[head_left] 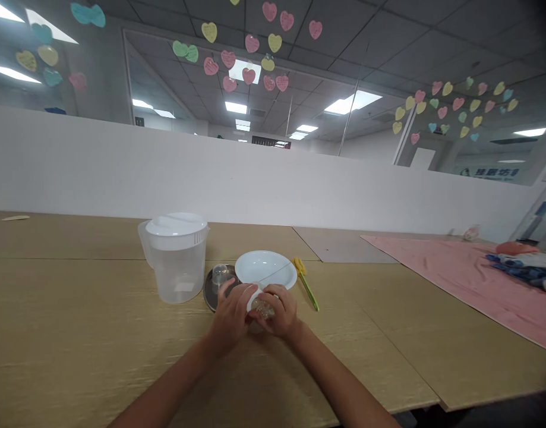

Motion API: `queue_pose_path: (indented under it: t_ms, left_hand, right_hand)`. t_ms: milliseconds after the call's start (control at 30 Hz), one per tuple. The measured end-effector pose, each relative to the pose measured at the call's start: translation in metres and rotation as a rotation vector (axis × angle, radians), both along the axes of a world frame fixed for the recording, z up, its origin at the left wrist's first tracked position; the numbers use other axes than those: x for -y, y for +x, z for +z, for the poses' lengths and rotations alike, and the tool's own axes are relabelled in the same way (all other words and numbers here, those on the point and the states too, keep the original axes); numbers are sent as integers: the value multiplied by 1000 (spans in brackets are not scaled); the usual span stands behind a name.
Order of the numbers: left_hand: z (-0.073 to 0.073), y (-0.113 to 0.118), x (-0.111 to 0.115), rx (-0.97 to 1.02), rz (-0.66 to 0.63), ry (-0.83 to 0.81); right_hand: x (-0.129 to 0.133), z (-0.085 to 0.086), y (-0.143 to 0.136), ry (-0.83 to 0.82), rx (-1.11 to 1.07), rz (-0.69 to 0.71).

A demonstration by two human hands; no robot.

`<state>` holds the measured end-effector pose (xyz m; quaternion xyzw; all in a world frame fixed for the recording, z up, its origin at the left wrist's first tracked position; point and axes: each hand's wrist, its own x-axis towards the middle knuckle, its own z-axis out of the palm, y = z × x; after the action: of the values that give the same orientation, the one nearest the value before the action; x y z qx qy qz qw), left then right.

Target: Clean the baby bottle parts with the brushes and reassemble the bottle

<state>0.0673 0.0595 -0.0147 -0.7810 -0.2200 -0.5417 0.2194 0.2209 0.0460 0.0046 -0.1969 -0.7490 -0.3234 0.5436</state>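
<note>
Both hands meet in front of a white bowl (266, 266), above the table. My left hand (232, 310) has its fingers closed on a small white object (253, 297), perhaps a lid or cup rim. My right hand (279, 309) is wrapped round a small clear item (262, 307) with a rough, glittery look, pressed against the white object. What exactly the two pieces are is too small to tell. Behind my left hand, a clear cup (219, 276) sits on a round dark metal tray (208, 295), partly covered by that hand.
A lidded translucent pitcher (179, 261) stands left of the tray. Right of the bowl lies a green stick with a yellow top (309, 289). A pink cloth (460, 270) with bundled fabric covers the right side. A low white wall (255, 187) borders the table's back.
</note>
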Motion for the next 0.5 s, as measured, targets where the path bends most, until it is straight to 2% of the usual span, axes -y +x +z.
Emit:
queue_pose_path:
  t_ms: [200, 500]
  left_hand:
    - [-1, 0, -2, 10, -74, -38]
    - [2, 1, -1, -3, -141, -9]
  right_hand:
    - [2, 5, 2, 80, 73, 26]
    - [0, 2, 10, 36, 107, 15]
